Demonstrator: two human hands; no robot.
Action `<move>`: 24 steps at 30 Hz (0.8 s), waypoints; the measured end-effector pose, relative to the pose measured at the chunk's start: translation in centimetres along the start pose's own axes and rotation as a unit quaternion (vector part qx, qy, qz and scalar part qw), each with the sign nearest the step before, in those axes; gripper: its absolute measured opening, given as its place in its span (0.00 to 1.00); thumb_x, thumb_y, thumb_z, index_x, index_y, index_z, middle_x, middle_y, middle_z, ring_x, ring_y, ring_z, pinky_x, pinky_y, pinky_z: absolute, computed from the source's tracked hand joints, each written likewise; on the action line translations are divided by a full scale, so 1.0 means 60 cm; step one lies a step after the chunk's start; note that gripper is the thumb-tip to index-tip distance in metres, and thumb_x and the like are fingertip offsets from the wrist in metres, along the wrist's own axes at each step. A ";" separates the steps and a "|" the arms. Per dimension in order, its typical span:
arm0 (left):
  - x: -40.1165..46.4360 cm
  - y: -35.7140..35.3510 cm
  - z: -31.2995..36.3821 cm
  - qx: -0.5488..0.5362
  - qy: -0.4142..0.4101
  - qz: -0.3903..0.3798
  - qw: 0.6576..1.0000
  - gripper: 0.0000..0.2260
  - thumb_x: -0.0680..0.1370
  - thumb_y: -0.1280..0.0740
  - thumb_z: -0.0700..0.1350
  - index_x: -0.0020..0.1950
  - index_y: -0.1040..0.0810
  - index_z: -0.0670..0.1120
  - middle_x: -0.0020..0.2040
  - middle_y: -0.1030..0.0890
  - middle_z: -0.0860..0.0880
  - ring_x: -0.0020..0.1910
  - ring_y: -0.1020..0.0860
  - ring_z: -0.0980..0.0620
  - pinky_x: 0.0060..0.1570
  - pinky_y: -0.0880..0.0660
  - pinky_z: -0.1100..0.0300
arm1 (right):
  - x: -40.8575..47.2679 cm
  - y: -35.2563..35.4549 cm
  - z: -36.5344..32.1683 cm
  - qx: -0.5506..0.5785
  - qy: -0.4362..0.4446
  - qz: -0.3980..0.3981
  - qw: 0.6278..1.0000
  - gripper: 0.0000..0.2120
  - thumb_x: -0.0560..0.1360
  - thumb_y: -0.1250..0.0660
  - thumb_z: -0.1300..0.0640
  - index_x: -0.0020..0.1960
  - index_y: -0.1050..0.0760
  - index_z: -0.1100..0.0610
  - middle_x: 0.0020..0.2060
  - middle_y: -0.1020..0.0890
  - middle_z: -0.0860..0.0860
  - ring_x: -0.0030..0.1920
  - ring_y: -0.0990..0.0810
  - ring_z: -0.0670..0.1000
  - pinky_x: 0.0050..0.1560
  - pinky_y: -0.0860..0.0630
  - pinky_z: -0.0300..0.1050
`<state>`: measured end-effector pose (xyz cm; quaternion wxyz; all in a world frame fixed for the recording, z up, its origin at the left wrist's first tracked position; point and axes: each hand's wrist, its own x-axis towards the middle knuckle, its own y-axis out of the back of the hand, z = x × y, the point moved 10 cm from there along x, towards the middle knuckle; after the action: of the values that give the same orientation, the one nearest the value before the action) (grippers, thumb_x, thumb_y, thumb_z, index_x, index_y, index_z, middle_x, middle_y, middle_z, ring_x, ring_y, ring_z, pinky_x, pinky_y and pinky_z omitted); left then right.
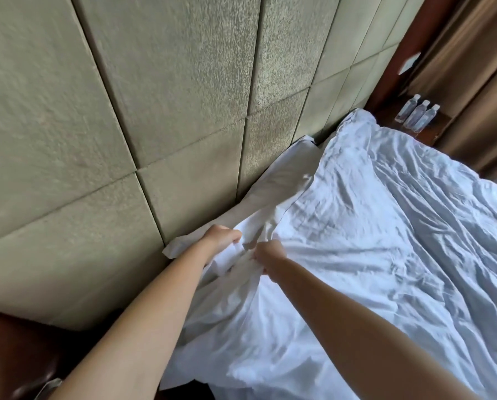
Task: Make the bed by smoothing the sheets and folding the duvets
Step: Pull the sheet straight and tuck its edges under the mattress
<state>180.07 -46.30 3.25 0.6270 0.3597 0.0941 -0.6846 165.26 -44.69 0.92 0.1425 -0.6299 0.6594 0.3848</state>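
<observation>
Early going — duvet gripped at the head of the bed.

I have my left hand [222, 239] and right hand [269, 256] both curled tight on the bunched top corner of the rumpled white cotton duvet [386, 226], near the padded green headboard [155, 111] — nothing smoothed or folded yet, creases everywhere.

Head camera, tilted, looking down close over bed [386, 226]

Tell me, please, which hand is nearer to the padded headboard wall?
Left. The left hand grips the white duvet at its corner, right beside the padded headboard wall. The right hand grips the same duvet farther out over the bed.
</observation>
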 end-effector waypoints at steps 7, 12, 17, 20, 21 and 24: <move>0.003 0.014 0.070 0.071 -0.091 0.074 0.991 0.21 0.78 0.36 0.44 0.26 0.37 0.45 0.26 0.36 0.47 0.29 0.37 0.50 0.30 0.43 0.58 | -0.064 0.068 -0.085 0.007 0.086 0.086 0.993 0.24 0.76 0.45 0.63 0.71 0.39 0.59 0.56 0.24 0.56 0.55 0.24 0.58 0.49 0.27 0.46; -0.039 0.145 0.108 0.033 -0.145 0.248 0.957 0.19 0.79 0.38 0.43 0.34 0.34 0.32 0.46 0.25 0.28 0.39 0.27 0.34 0.35 0.41 0.55 | -0.158 0.131 -0.188 0.107 0.195 0.212 0.952 0.11 0.75 0.45 0.65 0.57 0.33 0.65 0.54 0.24 0.63 0.55 0.26 0.62 0.52 0.32 0.49; -0.052 0.210 0.087 0.029 -0.119 0.313 0.942 0.17 0.78 0.37 0.43 0.45 0.26 0.27 0.51 0.26 0.28 0.51 0.23 0.33 0.38 0.34 0.51 | -0.155 0.055 -0.216 0.038 0.251 0.138 0.957 0.05 0.78 0.46 0.61 0.52 0.36 0.61 0.45 0.28 0.58 0.47 0.28 0.59 0.47 0.35 0.46; -0.036 0.196 0.038 0.002 -0.068 0.259 0.964 0.16 0.77 0.35 0.46 0.44 0.21 0.31 0.47 0.22 0.29 0.49 0.22 0.38 0.40 0.33 0.54 | -0.090 -0.032 -0.179 0.006 0.180 0.007 0.984 0.08 0.78 0.46 0.57 0.54 0.37 0.60 0.40 0.29 0.54 0.41 0.25 0.57 0.39 0.27 0.48; -0.031 0.184 0.025 -0.020 -0.063 0.233 0.970 0.16 0.75 0.34 0.49 0.40 0.20 0.35 0.43 0.23 0.32 0.46 0.22 0.42 0.40 0.35 0.56 | -0.072 -0.053 -0.164 0.009 0.152 -0.024 0.988 0.09 0.78 0.46 0.57 0.55 0.37 0.61 0.38 0.29 0.54 0.36 0.25 0.56 0.33 0.28 0.46; -0.018 0.153 -0.009 -0.059 -0.049 0.175 0.982 0.12 0.74 0.35 0.51 0.33 0.26 0.47 0.42 0.25 0.43 0.45 0.28 0.51 0.41 0.36 0.59 | -0.026 -0.101 -0.125 0.002 0.100 -0.091 0.991 0.15 0.75 0.42 0.59 0.58 0.33 0.67 0.36 0.26 0.57 0.30 0.26 0.53 0.32 0.27 0.44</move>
<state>188.71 -46.92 6.47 0.7608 0.2994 0.0393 -0.5745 173.44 -48.20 4.98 0.1113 -0.7222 0.6112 0.3040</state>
